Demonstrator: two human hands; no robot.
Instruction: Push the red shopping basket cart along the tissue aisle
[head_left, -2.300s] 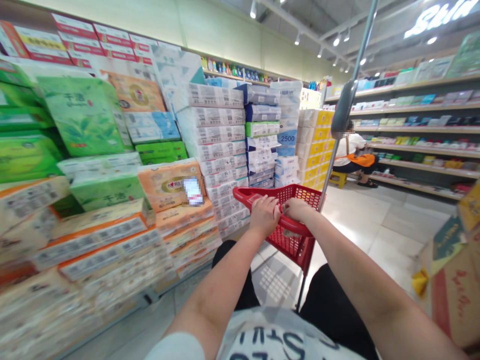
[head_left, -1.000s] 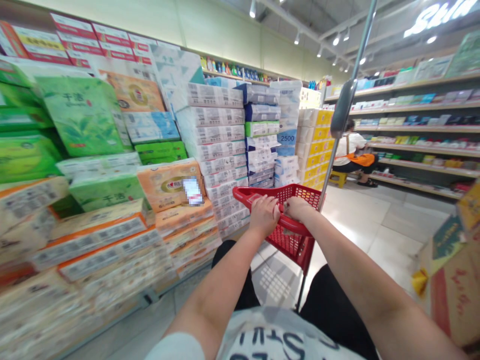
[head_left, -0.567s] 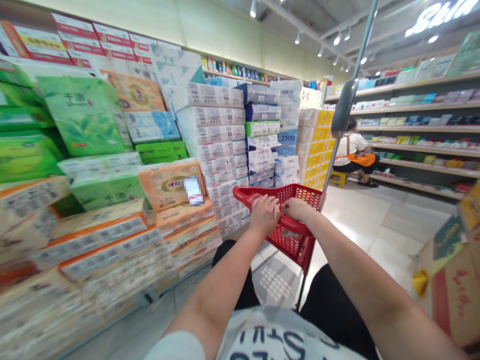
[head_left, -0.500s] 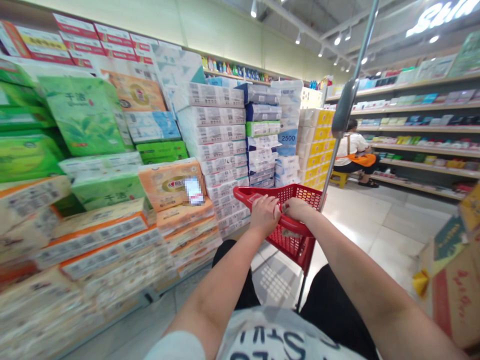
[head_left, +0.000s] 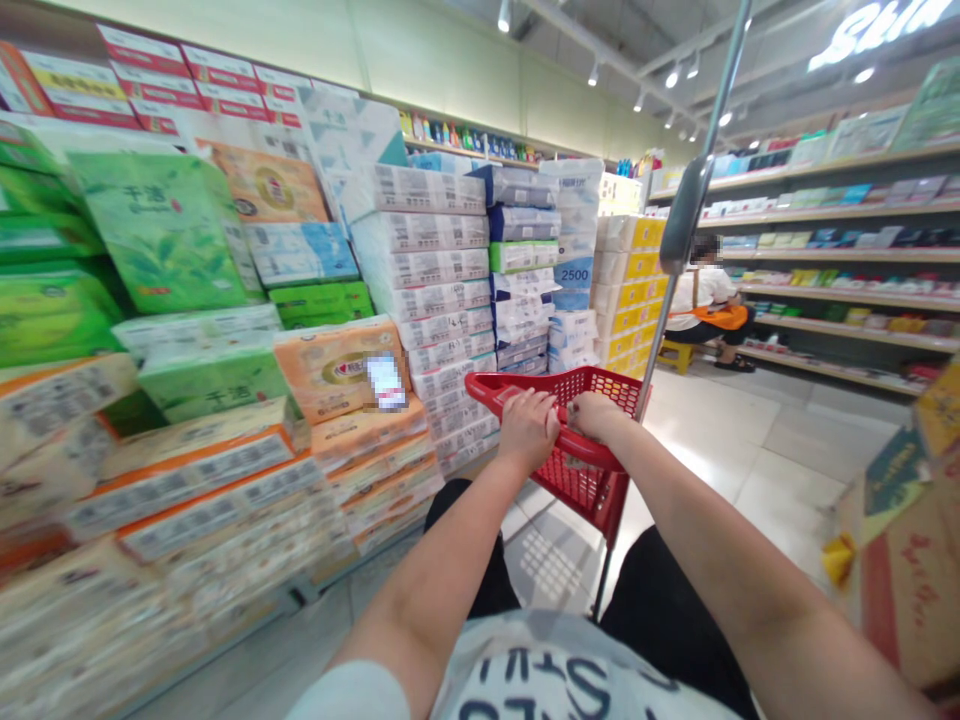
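A red plastic shopping cart [head_left: 581, 483] stands right in front of my knees, its basket wall full of small holes. My left hand [head_left: 527, 428] is closed over the left-middle part of its red handle [head_left: 487, 388]. Close beside it, my right hand [head_left: 598, 416] curls at the same handle, knuckles up. Its fingertips point toward my left hand and are partly hidden. A tall metal pole [head_left: 655, 350] with a dark grey grip piece [head_left: 684, 215] rises at the cart's right side. What lies inside the basket is mostly hidden by my hands.
Stacked tissue packs [head_left: 442, 270] line the left side, with a blurred phone-like screen [head_left: 387, 382] against an orange pack [head_left: 341, 370]. Shelves [head_left: 847, 290] run along the right. A person [head_left: 709, 300] sits on a yellow stool [head_left: 677, 357]. Cardboard boxes [head_left: 911, 570] stand at near right.
The view has shifted very slightly. My right hand has turned a little at the handle; my left hand stays in place on it. The cart stands about where it was.
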